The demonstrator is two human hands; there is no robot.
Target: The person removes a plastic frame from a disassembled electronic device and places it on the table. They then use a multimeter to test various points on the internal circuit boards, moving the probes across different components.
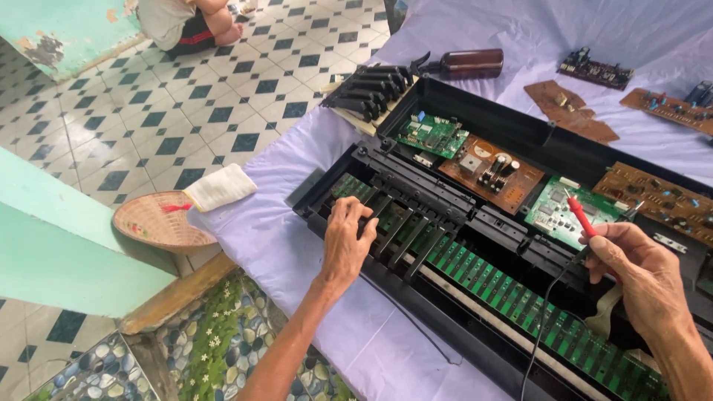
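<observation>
Opened electronic keyboard (520,148) lies on the tabletop (297,252) w/ a pale lilac cloth over it, casing off, circuit boards exposed. L hand (345,241) rests on the black key levers (401,223) at the near-left end, fingers curled down over one lever and pressing or gripping it. R hand (642,275) has its fingers closed around a red test probe (581,215), tip up near the green board (568,212) in the middle of the case; a black probe (627,215) w/ thin lead also seems to run through the same hand, can't tell for sure. Progress, judging by layout: disassembly done, a block of removed black keys (368,93) sits apart at the far-left corner beside a brown bottle (468,63), loose brown boards (572,111) lie on the cloth behind. Long green contact strip (520,304) along the front is bare for most of its length; only a few levers remain mounted at the left. Reassembly not begun.
</observation>
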